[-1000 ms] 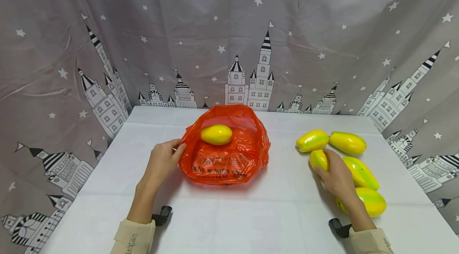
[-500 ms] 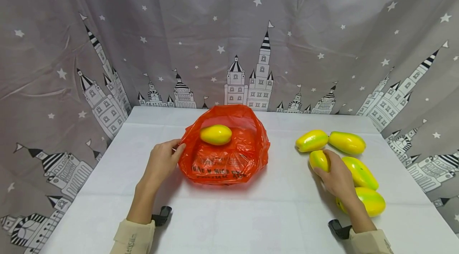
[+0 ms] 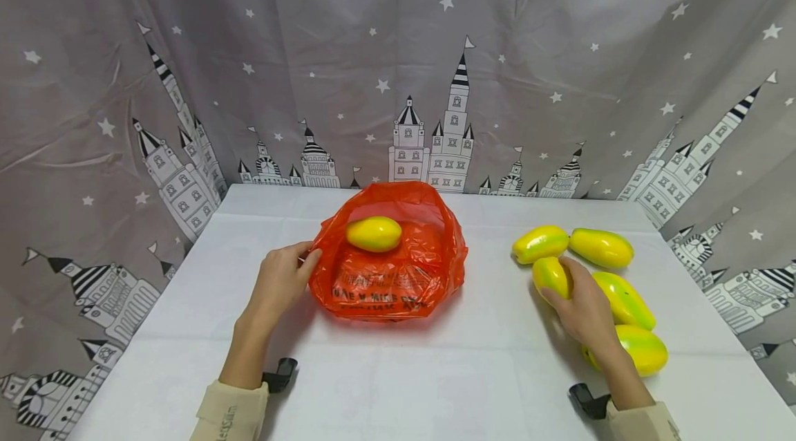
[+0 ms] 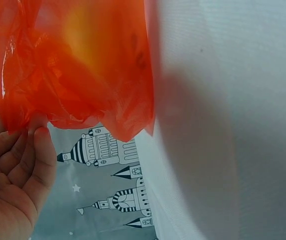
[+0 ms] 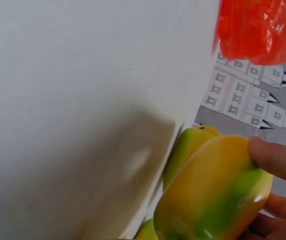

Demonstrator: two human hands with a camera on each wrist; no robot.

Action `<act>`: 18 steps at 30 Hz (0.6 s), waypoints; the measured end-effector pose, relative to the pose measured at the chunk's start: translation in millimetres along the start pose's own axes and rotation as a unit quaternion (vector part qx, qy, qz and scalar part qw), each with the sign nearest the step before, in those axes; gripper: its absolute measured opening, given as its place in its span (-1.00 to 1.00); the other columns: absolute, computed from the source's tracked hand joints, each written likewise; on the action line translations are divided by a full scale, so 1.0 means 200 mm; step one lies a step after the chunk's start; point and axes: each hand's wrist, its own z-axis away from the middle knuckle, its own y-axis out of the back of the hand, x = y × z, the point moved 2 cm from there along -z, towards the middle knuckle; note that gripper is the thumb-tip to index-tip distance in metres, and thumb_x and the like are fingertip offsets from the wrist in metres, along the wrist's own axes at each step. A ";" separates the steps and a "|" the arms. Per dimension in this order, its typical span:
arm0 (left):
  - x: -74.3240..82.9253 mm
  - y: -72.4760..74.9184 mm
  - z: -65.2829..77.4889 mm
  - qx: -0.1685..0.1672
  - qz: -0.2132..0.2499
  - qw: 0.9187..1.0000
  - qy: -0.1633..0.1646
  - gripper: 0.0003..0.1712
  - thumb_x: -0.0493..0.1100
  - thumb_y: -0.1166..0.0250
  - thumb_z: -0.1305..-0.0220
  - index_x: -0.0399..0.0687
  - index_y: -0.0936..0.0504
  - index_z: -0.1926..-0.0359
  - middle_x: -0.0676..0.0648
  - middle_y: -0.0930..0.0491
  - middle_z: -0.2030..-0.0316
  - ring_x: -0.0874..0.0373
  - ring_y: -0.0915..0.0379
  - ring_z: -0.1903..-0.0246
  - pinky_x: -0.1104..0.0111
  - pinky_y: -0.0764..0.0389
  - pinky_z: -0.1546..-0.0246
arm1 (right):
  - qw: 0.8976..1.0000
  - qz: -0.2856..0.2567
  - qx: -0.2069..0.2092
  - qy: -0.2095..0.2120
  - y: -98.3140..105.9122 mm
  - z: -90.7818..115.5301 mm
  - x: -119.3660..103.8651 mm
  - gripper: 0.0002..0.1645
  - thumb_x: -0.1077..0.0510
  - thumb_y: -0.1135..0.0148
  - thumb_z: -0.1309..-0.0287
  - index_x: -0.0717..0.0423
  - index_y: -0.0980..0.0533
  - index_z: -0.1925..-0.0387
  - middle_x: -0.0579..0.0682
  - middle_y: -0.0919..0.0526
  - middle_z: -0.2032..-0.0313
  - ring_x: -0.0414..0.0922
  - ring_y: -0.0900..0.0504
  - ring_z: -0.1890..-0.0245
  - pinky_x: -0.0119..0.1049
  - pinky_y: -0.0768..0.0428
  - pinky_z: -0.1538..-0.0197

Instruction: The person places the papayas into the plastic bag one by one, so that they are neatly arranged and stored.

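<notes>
We note the right hand (image 3: 586, 303) holding one yellow-green fruit (image 3: 551, 278) between thumb and fingers, to the right of the red plastic bag (image 3: 382, 299) and well apart from it; we cannot tell whether the fruit touches the white tabletop (image 3: 466, 372). The left hand (image 3: 288, 277) pinches the bag's left rim. We judge slippage the main risk: the skin looks glossy and the grip covers only part of the fruit, so it could roll out of the fingers. A sideways move could knock the neighbouring fruit (image 3: 541, 245), which lies just beyond it. The bag's thin film could sag or be dragged if the left hand's pinch loosens or pulls, and the fruit inside it (image 3: 374, 233) could then shift. In the head view we read the held fruit's long axis as slanting, its exposed end toward the far left and its other end toward the palm; the hand covers part of it, so we cannot tell which end is the stem.
</notes>
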 end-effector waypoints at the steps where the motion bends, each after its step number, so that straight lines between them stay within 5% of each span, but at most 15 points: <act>1: 0.00 0.00 0.00 0.000 0.000 1.000 0.000 -0.65 -0.22 -0.20 -0.41 -0.43 -0.62 -0.05 -0.29 -0.69 0.24 -0.12 -0.61 0.28 0.06 -0.67 0.21 | 1.000 -0.003 0.002 0.003 0.00 0.00 -0.01 -0.19 0.14 -0.30 -0.26 0.35 -0.16 -0.40 0.38 -0.30 -0.30 0.27 -0.36 -0.15 0.28 -0.32 -0.20; 18: 0.00 0.00 0.00 -0.004 0.008 1.000 0.006 -0.65 -0.21 -0.20 -0.42 -0.43 -0.61 -0.06 -0.29 -0.69 0.24 -0.09 -0.60 0.29 0.09 -0.68 0.23 | 0.993 -0.037 0.054 0.095 0.05 0.03 -0.18 -0.23 0.15 -0.39 -0.18 0.36 -0.27 -0.32 0.40 -0.41 -0.23 0.31 -0.44 -0.13 0.26 -0.37 -0.16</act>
